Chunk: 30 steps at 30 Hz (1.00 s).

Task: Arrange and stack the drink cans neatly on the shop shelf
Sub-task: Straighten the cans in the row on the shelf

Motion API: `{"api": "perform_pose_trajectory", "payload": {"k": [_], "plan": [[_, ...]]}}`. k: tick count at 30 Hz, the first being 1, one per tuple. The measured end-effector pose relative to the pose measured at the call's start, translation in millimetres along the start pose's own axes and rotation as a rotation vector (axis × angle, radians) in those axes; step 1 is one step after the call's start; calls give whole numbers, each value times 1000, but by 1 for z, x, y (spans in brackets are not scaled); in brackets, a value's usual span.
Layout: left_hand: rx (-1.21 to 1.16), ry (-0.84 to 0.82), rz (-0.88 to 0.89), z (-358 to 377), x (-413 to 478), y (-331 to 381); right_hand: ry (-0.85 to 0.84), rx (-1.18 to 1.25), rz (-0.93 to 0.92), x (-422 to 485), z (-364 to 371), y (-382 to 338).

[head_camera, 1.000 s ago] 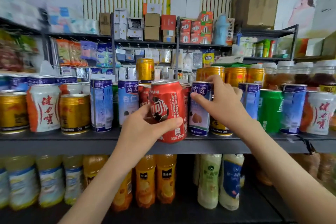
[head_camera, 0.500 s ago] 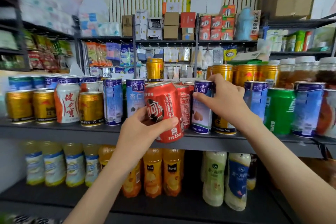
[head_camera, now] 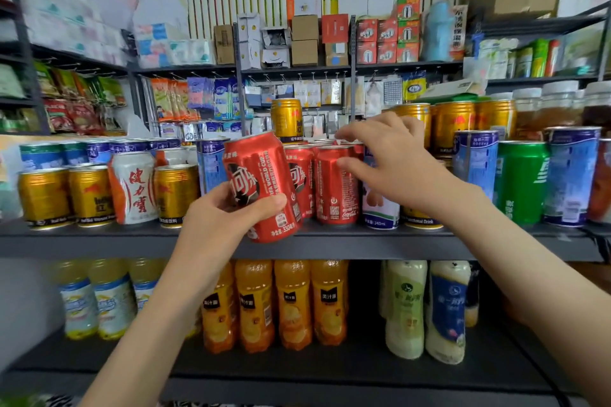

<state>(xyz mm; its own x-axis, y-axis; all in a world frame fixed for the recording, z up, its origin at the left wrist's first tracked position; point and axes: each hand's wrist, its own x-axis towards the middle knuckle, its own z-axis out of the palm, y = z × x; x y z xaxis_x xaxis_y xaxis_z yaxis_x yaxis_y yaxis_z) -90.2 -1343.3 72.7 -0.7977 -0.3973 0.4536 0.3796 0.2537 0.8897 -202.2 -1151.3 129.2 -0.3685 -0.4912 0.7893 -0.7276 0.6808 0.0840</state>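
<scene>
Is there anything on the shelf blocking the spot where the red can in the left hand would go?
Yes. The left hand holds the red can tilted, off the shelf. Behind it the shelf front is filled by two upright red cans. The right hand reaches over them, open. No free gap shows.

The tilted can (head_camera: pixel 263 187) in the middle is red with white letters and a black swirl. At 3 o'clock from it two more red cans (head_camera: pixel 335 187) carry white print. At 9 o'clock stand gold cans (head_camera: pixel 43 196) and a white can (head_camera: pixel 134 187) with red characters and an orange stripe. Far at 3 o'clock is a green can (head_camera: pixel 520 183) between blue cans (head_camera: pixel 570 175). The shelf (head_camera: pixel 99 241) is dark grey. At 6 o'clock the bottles (head_camera: pixel 292 304) are orange with black labels.
</scene>
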Motion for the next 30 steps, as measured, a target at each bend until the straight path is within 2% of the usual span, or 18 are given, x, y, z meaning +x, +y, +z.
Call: {"api": "perform_pose_trajectory", "payload": {"k": [9, 18, 22, 26, 28, 30], "plan": [[55, -32, -21, -26, 7, -6, -162, -361, 39, 16, 26, -11], [35, -64, -33, -31, 10, -21, -223, -371, 64, 22, 33, -2], [42, -87, -37, -26, 11, -24, -141, -341, 53, 19, 29, 5], [30, -91, -29, -18, 11, -26, 116, -264, 258, 18, 16, 17], [30, -97, -20, -13, 11, -27, 85, -230, 377, 17, 14, 22], [31, -104, -13, -8, 11, -26, -13, -221, 431, 15, 16, 26]]}}
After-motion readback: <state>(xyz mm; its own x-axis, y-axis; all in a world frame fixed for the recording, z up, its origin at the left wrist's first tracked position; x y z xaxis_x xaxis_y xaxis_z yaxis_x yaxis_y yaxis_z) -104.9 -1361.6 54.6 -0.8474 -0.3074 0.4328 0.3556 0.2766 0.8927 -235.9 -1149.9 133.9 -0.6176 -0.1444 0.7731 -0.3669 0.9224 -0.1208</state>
